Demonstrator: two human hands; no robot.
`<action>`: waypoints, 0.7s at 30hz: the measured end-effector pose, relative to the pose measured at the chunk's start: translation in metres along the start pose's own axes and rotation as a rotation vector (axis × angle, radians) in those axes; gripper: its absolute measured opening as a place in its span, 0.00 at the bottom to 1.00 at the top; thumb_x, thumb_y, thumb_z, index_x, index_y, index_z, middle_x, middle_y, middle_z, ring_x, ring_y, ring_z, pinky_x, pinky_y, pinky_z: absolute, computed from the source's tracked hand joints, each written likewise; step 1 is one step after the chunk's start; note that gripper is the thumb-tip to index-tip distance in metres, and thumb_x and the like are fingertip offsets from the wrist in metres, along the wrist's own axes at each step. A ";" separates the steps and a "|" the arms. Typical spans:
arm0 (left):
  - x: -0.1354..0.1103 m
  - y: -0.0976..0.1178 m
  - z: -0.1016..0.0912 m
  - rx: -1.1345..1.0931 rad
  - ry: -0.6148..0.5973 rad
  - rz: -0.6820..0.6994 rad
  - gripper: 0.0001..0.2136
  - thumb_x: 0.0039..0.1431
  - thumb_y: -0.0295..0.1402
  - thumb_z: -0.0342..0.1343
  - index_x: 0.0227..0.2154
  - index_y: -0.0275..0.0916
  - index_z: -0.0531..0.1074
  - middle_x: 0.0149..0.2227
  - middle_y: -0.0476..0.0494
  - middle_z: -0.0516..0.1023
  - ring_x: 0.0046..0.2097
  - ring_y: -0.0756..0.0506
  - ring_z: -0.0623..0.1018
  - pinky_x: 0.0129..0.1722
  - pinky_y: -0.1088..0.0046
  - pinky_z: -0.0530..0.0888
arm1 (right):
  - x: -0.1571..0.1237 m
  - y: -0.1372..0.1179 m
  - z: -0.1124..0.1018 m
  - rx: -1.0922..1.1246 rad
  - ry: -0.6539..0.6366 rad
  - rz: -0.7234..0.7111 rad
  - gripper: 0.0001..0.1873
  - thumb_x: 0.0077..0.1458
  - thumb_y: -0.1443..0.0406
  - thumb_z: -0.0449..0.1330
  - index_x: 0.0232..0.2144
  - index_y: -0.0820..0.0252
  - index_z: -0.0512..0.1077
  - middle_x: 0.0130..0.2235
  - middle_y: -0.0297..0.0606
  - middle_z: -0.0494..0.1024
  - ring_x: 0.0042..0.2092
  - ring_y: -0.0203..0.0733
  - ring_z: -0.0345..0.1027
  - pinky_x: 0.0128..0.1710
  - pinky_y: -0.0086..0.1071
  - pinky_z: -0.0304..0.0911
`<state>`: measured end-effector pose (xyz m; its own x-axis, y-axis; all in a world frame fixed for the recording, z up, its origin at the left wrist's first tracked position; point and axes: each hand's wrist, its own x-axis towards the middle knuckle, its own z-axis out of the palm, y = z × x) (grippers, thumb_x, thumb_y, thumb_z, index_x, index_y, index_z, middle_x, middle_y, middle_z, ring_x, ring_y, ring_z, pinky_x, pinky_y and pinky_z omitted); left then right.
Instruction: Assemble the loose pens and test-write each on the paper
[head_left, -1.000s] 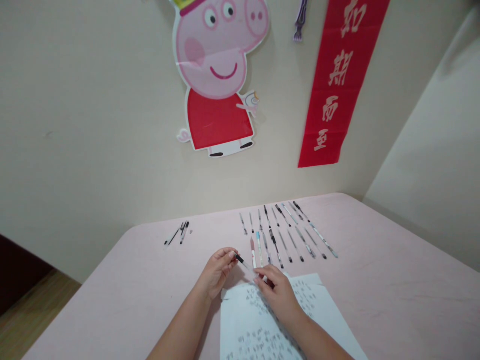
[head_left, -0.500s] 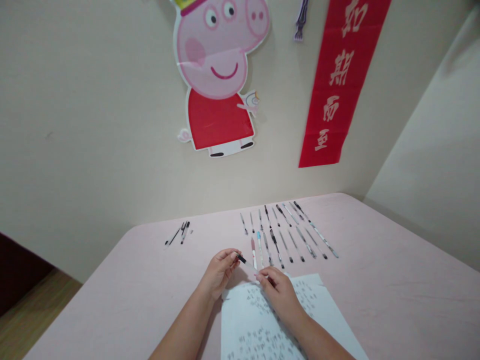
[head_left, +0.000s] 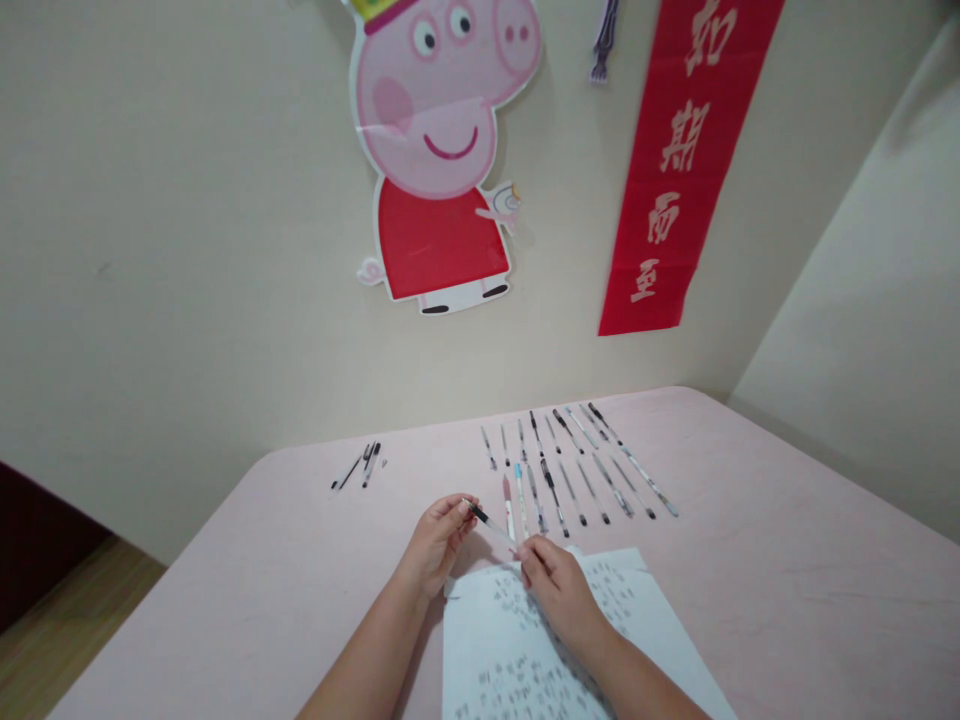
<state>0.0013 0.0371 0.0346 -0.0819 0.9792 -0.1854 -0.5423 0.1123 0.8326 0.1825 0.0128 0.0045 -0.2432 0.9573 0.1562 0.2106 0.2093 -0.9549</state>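
Observation:
Between my two hands is a pen point(head_left: 495, 525) with a translucent barrel and a black part at its left end, slanting down to the right. My left hand point(head_left: 442, 538) pinches the black end with thumb and fingertips. At the lower right end, my right hand point(head_left: 553, 578) has its fingers closed around the barrel, hiding that tip. Both hands are raised over the top edge of a white sheet of paper point(head_left: 517, 640) covered in small dark handwriting. Just beyond the pen lie two rows of pens point(head_left: 551, 490), side by side.
A small group of black pens and pen parts point(head_left: 367, 462) lies at the back left of the pink-covered table point(head_left: 247, 590). The wall behind carries a cartoon pig cutout point(head_left: 442, 240), a red banner point(head_left: 667, 180) and a purple tassel point(head_left: 602, 45).
My left hand has shifted very slightly up and left with the pen's black end. My right hand stays on the other end, almost still. The pens on the table have not moved.

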 end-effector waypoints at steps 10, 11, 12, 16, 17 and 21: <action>0.000 0.001 0.000 -0.016 0.002 0.017 0.15 0.35 0.34 0.71 0.27 0.33 0.77 0.29 0.47 0.78 0.31 0.54 0.75 0.34 0.82 0.71 | 0.000 0.001 0.001 0.002 0.023 0.002 0.17 0.57 0.53 0.52 0.26 0.60 0.66 0.23 0.31 0.65 0.26 0.36 0.59 0.25 0.28 0.54; 0.000 0.001 0.000 -0.018 0.000 0.016 0.15 0.35 0.34 0.71 0.27 0.33 0.77 0.29 0.47 0.78 0.31 0.54 0.75 0.34 0.82 0.71 | 0.000 0.001 0.000 0.016 0.002 0.003 0.19 0.58 0.52 0.50 0.25 0.60 0.66 0.22 0.31 0.65 0.25 0.36 0.59 0.25 0.28 0.54; -0.001 0.001 0.000 -0.019 -0.001 0.016 0.15 0.35 0.34 0.71 0.27 0.33 0.77 0.29 0.46 0.78 0.31 0.53 0.75 0.34 0.82 0.71 | 0.000 0.002 0.000 0.032 -0.015 0.006 0.21 0.59 0.52 0.47 0.25 0.60 0.66 0.21 0.31 0.65 0.24 0.36 0.59 0.24 0.28 0.54; 0.000 0.001 -0.001 -0.021 0.003 0.014 0.15 0.35 0.34 0.71 0.27 0.33 0.77 0.29 0.47 0.78 0.31 0.54 0.75 0.34 0.82 0.72 | 0.001 0.003 0.002 0.050 0.029 0.015 0.16 0.57 0.53 0.52 0.32 0.60 0.68 0.23 0.31 0.66 0.25 0.36 0.60 0.25 0.28 0.56; 0.000 0.001 -0.001 -0.023 0.005 0.013 0.15 0.35 0.34 0.71 0.27 0.33 0.77 0.29 0.47 0.78 0.31 0.54 0.75 0.34 0.82 0.72 | 0.001 0.003 0.002 0.039 0.056 0.013 0.15 0.55 0.54 0.55 0.33 0.60 0.68 0.24 0.31 0.66 0.26 0.36 0.60 0.25 0.28 0.56; 0.000 0.000 -0.001 -0.027 0.007 0.014 0.15 0.35 0.34 0.71 0.27 0.33 0.77 0.29 0.47 0.78 0.31 0.54 0.75 0.34 0.82 0.72 | 0.001 0.003 0.002 0.009 0.068 -0.008 0.14 0.56 0.54 0.54 0.27 0.59 0.66 0.24 0.31 0.66 0.26 0.35 0.59 0.25 0.28 0.55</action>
<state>0.0000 0.0372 0.0341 -0.0960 0.9794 -0.1775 -0.5632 0.0935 0.8210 0.1811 0.0143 0.0014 -0.1799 0.9671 0.1799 0.1999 0.2150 -0.9559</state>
